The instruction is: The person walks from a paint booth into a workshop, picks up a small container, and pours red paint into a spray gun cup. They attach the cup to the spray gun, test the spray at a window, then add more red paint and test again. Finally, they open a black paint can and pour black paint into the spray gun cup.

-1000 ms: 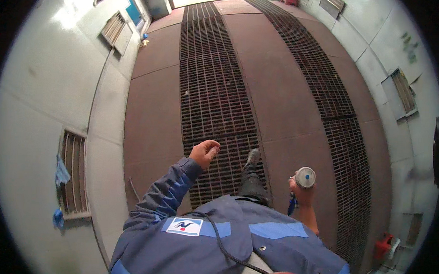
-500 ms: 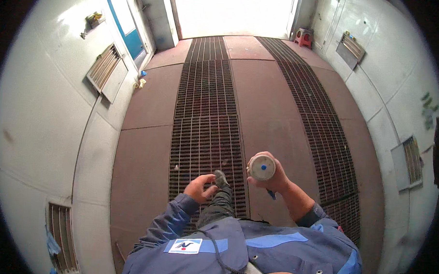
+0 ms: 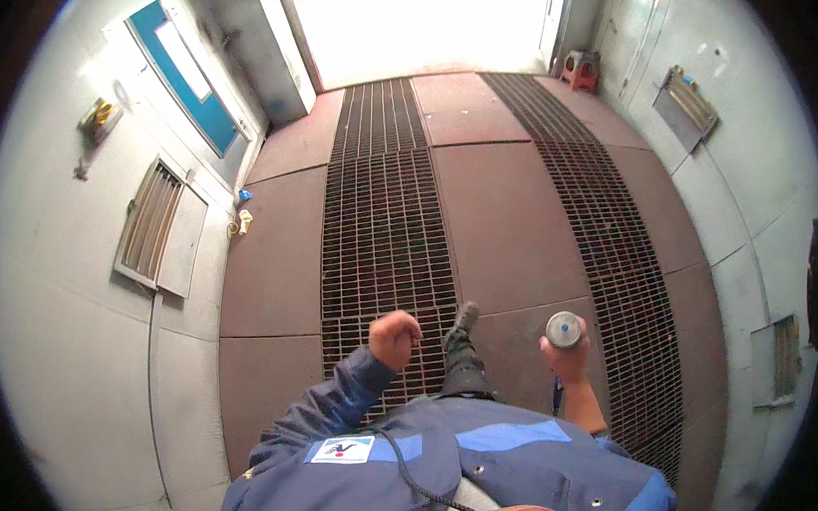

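One pale grey canister [image 3: 565,329] stood at four o'clock from the middle of the view, grasped by the right hand [image 3: 571,354], whose fingers wrapped its side. Its round top, marked with a blue dot, faced up toward the head camera, an attitude that probably kept it level, and the arm held it out clear of the jacket [image 3: 528,467], perhaps so that it would not knock against the cloth. A dark blue part [image 3: 557,396] hung just below that hand. Near six o'clock the left hand [image 3: 394,339] was curled over the floor grating [image 3: 388,219] with nothing showing in it; its inner side was turned away, so I could not fairly tell whether it was clenched or merely slack. A boot [image 3: 466,315] pointed forward between the hands, toward five o'clock, at the grating's edge. The bars were presumably set into the reddish floor [image 3: 514,223] to let air or waste through, and the louvred panel [image 3: 151,224] at nine o'clock looked like a vent. A red stool [image 3: 580,72], between one and two o'clock, was tucked beside the bright doorway [image 3: 426,31] at twelve, likely to leave the passage free. The blue door [image 3: 183,78] was at ten o'clock.
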`<control>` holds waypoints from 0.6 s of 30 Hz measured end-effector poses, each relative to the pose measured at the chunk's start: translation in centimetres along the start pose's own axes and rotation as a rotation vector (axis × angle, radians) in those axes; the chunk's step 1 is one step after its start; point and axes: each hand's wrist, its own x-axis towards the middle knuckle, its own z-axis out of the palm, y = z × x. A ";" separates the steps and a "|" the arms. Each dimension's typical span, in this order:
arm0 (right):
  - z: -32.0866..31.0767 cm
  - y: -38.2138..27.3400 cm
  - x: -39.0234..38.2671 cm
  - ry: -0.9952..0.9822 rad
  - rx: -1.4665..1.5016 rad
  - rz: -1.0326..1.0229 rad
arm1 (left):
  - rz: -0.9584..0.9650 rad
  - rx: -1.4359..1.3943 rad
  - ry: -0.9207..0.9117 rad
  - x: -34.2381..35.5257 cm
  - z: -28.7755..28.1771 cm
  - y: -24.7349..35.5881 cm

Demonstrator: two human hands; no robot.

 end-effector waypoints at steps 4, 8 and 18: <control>9.4 4.1 16.5 -0.057 0.140 0.043 | -0.095 0.032 0.291 14.2 -3.9 -9.0; 20.3 1.3 35.0 -0.112 0.210 -0.168 | -0.260 -0.066 0.487 24.6 -9.1 -14.1; 47.4 4.0 74.7 -0.430 0.413 -0.252 | -0.391 0.186 0.771 50.5 -19.3 -32.4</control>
